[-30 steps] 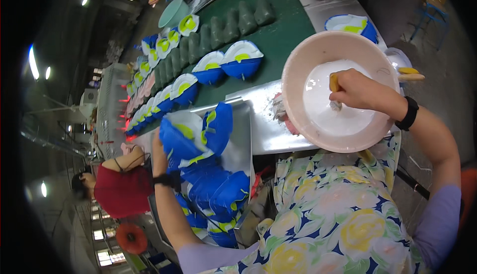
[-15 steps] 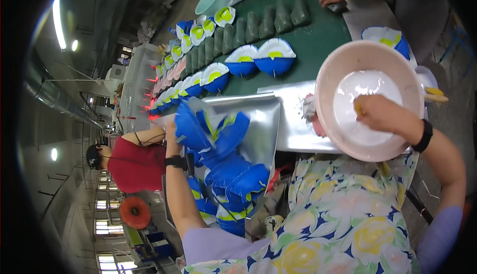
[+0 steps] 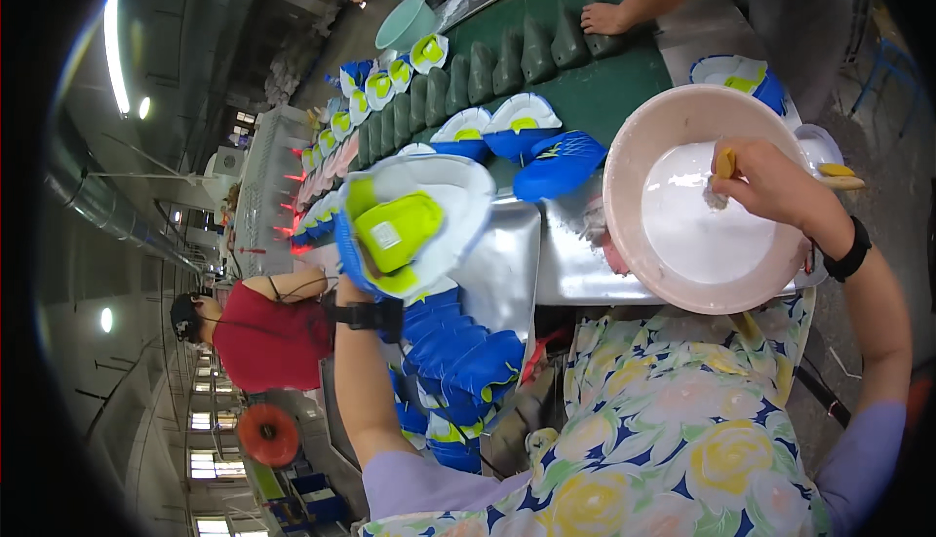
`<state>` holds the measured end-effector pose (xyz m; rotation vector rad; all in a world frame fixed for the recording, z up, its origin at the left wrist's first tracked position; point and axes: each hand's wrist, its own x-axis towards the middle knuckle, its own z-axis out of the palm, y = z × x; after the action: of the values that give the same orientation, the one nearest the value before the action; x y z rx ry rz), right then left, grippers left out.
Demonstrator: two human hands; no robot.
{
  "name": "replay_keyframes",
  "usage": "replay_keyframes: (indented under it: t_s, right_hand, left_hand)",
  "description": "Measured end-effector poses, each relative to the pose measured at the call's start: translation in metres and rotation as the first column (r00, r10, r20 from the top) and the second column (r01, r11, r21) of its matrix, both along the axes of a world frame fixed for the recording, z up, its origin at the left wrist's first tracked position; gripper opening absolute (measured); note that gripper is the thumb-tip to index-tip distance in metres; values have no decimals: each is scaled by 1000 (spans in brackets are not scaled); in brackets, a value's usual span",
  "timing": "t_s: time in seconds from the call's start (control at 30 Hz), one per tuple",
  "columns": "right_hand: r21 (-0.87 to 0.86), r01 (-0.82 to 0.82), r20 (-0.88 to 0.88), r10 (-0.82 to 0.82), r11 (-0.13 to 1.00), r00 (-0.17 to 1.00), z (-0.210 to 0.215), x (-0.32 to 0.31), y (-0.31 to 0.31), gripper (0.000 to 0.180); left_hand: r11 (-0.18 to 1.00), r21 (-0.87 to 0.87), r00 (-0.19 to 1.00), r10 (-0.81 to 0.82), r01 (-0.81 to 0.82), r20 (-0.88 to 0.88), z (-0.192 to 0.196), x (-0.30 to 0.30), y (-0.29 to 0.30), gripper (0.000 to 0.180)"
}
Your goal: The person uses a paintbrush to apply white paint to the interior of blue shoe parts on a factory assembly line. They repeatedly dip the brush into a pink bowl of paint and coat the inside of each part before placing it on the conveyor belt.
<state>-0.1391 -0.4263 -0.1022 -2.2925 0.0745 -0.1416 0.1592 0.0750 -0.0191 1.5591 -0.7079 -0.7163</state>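
Left hand, largely hidden behind a shoe sole, gripping it from beneath with the white-rimmed, lime-green inner face turned upward over the steel bench. No glue visible on that face as far as can be told: coating judged not yet begun on this piece. Below the wrist, a stack of blue soles, apparently waiting their turn. Farther back, rows of soles laid out on the green conveyor, and one blue sole lying just beside the bowl. Right hand closed around a small brush, its tip dipped into white liquid in the pink bowl: loading of the brush judged in progress. At the top, a co-worker's hand resting on the belt. Much of the pile judged still to be treated.
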Motion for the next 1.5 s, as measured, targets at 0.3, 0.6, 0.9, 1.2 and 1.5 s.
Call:
replay_keyframes:
  t_s: [0.3, 0.6, 0.9, 1.2, 1.5]
  right_hand:
    - [94, -190, 483, 122, 977, 867, 63, 23, -6, 22]
    - [5, 163, 365, -153, 987, 918, 67, -3, -27, 32]
    - [554, 306, 83, -417, 774, 905, 23, -4, 3, 39]
    - [622, 275, -5, -348, 733, 938, 8, -8, 32, 40]
    - [554, 64, 302, -271, 830, 914, 32, -27, 19, 16]
  left_hand:
    - [999, -5, 945, -42, 42, -324, -40, -81, -191, 60]
    - [985, -167, 896, -112, 43, -430, -77, -87, -236, 56]
    - [900, -373, 933, 90, -227, -349, -131, -89, -236, 52]
    - [822, -526, 895, 383, -218, 227, -107, -111, -254, 39]
    - [935, -336, 940, -10, -112, -341, -95, -77, -227, 48]
